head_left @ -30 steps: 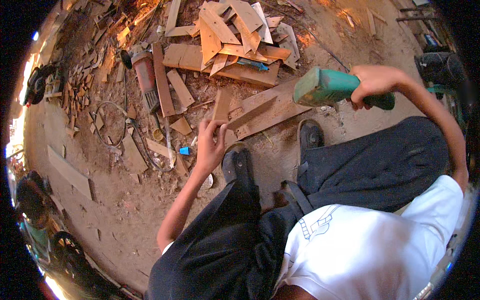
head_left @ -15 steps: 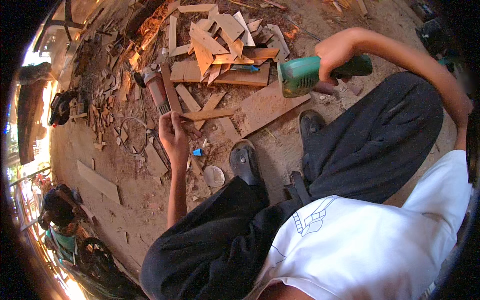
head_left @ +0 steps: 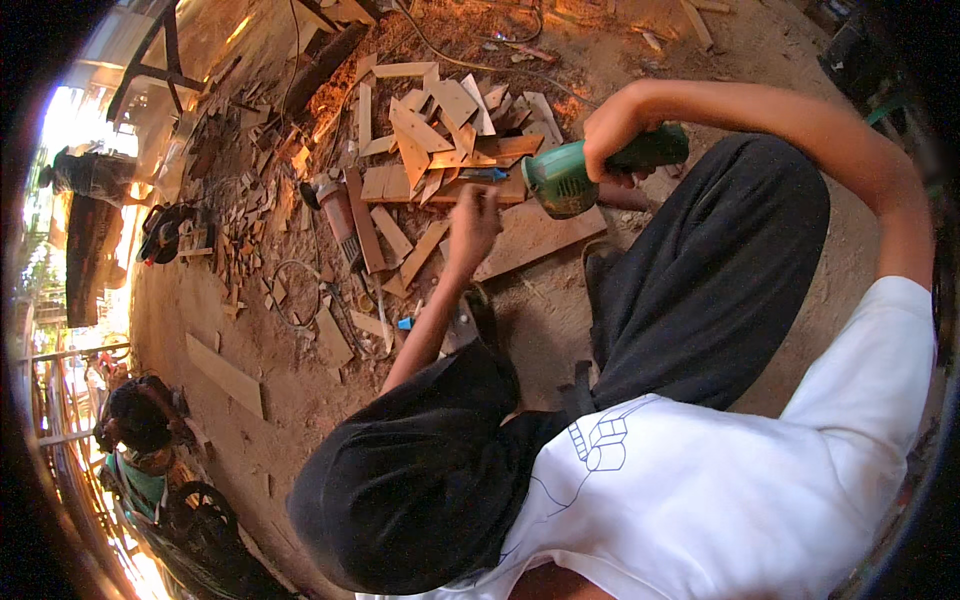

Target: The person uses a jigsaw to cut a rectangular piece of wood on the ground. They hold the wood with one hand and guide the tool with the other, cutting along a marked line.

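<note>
Right hand [head_left: 612,140]: grip closed round a green power tool [head_left: 560,180], head over the right part of a flat board [head_left: 540,240]; contact unclear. Left hand [head_left: 474,222]: fingers curled, blurred, can't tell if its grip holds anything; near board's left end. Step looks like positioning at the board; next move probably calls for steady tool, left fingers clear. Beyond: wood pile [head_left: 454,102], red grinder [head_left: 339,215] on the ground.

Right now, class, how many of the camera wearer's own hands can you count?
2: the right hand grips the green power tool; the left hand is left of it, just below the wood pile in view. Some fingers are hidden.
</note>
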`<state>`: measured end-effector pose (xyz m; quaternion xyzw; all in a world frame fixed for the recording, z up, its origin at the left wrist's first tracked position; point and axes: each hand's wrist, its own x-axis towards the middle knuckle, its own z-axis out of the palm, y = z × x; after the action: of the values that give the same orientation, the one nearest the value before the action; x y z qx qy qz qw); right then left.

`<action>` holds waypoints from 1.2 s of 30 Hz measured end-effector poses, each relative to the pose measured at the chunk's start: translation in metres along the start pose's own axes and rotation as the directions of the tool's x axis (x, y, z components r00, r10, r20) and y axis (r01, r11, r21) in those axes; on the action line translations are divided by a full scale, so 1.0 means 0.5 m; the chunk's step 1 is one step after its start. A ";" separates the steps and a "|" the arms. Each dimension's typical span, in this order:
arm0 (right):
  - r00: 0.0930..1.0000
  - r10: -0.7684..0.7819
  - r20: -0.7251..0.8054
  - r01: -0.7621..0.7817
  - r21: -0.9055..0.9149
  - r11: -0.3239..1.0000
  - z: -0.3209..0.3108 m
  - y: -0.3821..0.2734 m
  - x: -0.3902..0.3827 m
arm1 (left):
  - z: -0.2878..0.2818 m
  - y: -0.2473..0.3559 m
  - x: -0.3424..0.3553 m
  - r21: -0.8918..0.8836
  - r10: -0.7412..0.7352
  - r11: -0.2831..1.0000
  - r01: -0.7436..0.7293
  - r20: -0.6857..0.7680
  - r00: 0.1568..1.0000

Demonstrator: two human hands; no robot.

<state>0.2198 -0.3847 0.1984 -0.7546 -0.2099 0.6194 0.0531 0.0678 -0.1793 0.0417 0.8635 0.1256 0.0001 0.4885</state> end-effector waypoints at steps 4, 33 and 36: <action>0.999 0.014 -0.036 -0.010 0.118 0.993 0.014 -0.006 -0.019 | 0.048 -0.063 -0.040 0.597 0.300 0.763 -0.248 0.012 0.954; 0.993 0.032 -0.113 -0.009 0.198 0.980 0.022 0.009 -0.018 | 0.046 -0.208 -0.103 0.575 0.402 0.771 -0.274 -0.106 0.910; 0.994 0.035 -0.099 -0.013 0.219 0.976 0.022 0.014 -0.023 | 0.056 -0.215 -0.092 0.592 0.433 0.737 -0.326 -0.043 0.900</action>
<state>0.2093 -0.3976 0.2039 -0.7775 -0.1284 0.5999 0.1387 0.0036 -0.1601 -0.0577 0.9730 -0.0165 0.1395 0.1831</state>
